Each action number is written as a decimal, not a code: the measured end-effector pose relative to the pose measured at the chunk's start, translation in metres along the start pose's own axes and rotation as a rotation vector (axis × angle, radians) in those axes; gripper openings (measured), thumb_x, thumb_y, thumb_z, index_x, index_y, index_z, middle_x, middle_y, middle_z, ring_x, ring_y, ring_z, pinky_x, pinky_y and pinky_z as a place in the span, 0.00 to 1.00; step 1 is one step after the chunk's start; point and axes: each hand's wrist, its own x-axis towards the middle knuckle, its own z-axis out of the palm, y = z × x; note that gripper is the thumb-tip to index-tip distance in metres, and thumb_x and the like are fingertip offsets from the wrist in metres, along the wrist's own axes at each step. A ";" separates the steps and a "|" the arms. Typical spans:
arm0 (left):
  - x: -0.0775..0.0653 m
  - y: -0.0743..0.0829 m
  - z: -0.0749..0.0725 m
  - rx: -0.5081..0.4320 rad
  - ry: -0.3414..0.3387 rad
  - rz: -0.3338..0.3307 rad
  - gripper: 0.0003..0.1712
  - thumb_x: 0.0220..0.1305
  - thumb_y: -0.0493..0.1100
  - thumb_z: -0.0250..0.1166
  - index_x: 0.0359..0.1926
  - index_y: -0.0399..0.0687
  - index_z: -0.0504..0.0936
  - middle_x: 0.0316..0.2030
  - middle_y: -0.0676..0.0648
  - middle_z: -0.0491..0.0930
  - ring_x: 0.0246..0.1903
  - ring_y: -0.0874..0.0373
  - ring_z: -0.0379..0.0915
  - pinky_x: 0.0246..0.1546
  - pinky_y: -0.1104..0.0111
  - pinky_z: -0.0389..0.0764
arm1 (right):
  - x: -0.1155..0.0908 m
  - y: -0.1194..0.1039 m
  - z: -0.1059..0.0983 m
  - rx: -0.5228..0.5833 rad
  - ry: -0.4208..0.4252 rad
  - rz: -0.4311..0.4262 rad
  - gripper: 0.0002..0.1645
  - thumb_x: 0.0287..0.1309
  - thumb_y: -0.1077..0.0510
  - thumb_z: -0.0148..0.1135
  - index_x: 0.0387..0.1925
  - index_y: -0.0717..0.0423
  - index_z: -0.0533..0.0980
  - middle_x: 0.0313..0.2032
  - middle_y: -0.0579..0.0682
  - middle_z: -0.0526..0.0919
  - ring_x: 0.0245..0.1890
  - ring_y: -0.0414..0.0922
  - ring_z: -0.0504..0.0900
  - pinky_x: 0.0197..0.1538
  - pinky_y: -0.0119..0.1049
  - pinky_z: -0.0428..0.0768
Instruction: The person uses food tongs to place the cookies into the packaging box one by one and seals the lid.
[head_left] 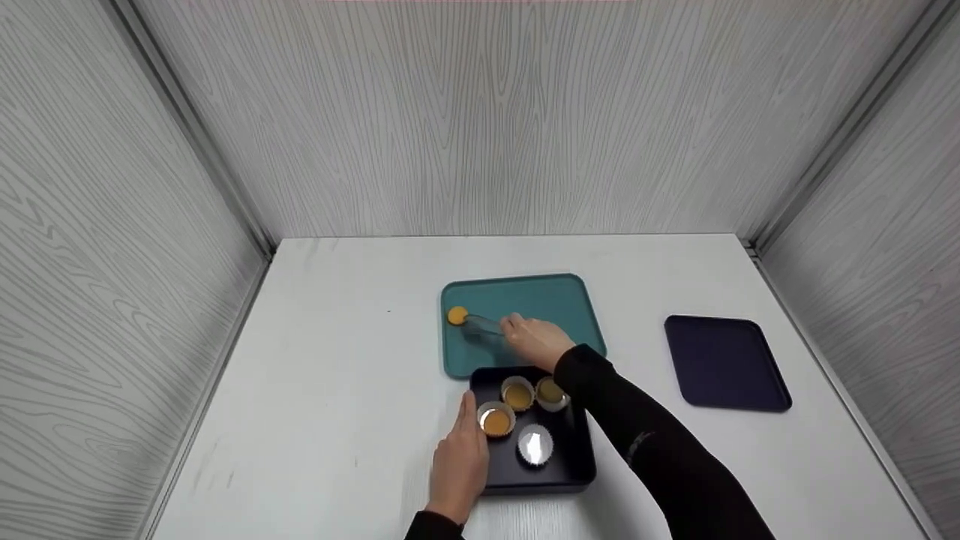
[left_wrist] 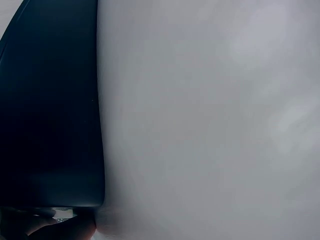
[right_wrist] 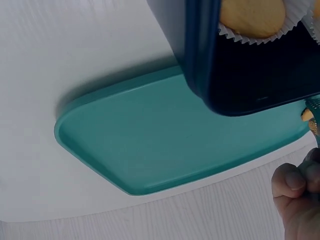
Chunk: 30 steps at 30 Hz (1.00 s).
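White tabletop (head_left: 337, 375) bears one box (head_left: 517, 477) of four cups (head_left: 535, 445), one partly hidden; the left hand (head_left: 460, 456), straight-fingered, touches the box, the right hand (head_left: 537, 340) grips one blurred utensil (head_left: 484, 325).

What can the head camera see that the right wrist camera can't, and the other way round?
Only the head view: the left hand, the flat dark tray and the shiny cup.
Only the right wrist view: no new thing, just a clear fingernail.
Both: the right hand holding a greenish tool, the teal tray, the deep dark tray and a paper cup with a yellow piece.
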 end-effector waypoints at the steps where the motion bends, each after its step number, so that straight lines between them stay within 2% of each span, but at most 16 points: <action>1: 0.000 0.000 0.000 0.001 -0.001 0.001 0.29 0.79 0.39 0.52 0.76 0.34 0.63 0.69 0.39 0.72 0.12 0.58 0.69 0.18 0.64 0.74 | 0.001 0.000 0.000 -0.003 -0.011 0.003 0.14 0.74 0.67 0.55 0.57 0.67 0.74 0.45 0.60 0.81 0.31 0.48 0.84 0.33 0.36 0.83; 8: 0.000 0.000 0.000 -0.002 0.006 0.001 0.30 0.78 0.38 0.52 0.76 0.34 0.62 0.69 0.39 0.73 0.09 0.63 0.58 0.15 0.67 0.67 | 0.008 -0.006 -0.001 -0.044 -0.063 0.007 0.20 0.76 0.64 0.53 0.64 0.67 0.72 0.49 0.60 0.81 0.33 0.47 0.84 0.35 0.36 0.82; 16: 0.000 0.000 0.001 -0.021 -0.019 -0.017 0.30 0.79 0.39 0.52 0.77 0.36 0.61 0.70 0.41 0.72 0.09 0.63 0.56 0.15 0.66 0.68 | 0.015 -0.014 -0.002 -0.088 -0.114 0.028 0.20 0.77 0.61 0.52 0.64 0.66 0.72 0.48 0.58 0.82 0.33 0.46 0.84 0.35 0.34 0.82; 20: 0.000 0.000 0.002 -0.020 -0.020 -0.018 0.30 0.79 0.39 0.52 0.77 0.36 0.62 0.70 0.41 0.72 0.09 0.63 0.57 0.16 0.66 0.68 | 0.013 -0.014 -0.002 -0.111 -0.072 0.003 0.19 0.76 0.61 0.54 0.62 0.67 0.74 0.46 0.58 0.83 0.32 0.46 0.84 0.35 0.34 0.82; 27: 0.000 0.000 0.001 -0.021 -0.001 0.002 0.30 0.79 0.39 0.52 0.76 0.35 0.62 0.70 0.40 0.72 0.10 0.63 0.58 0.16 0.66 0.70 | 0.005 -0.008 -0.002 -0.178 0.068 -0.036 0.13 0.74 0.62 0.57 0.54 0.65 0.77 0.37 0.55 0.82 0.26 0.44 0.81 0.29 0.32 0.80; 30: 0.000 0.000 0.001 -0.017 0.004 0.010 0.29 0.79 0.39 0.52 0.76 0.34 0.62 0.70 0.39 0.72 0.10 0.63 0.60 0.17 0.66 0.71 | 0.001 -0.005 -0.002 -0.191 0.097 -0.044 0.12 0.74 0.62 0.58 0.53 0.66 0.77 0.36 0.55 0.82 0.26 0.43 0.80 0.29 0.31 0.79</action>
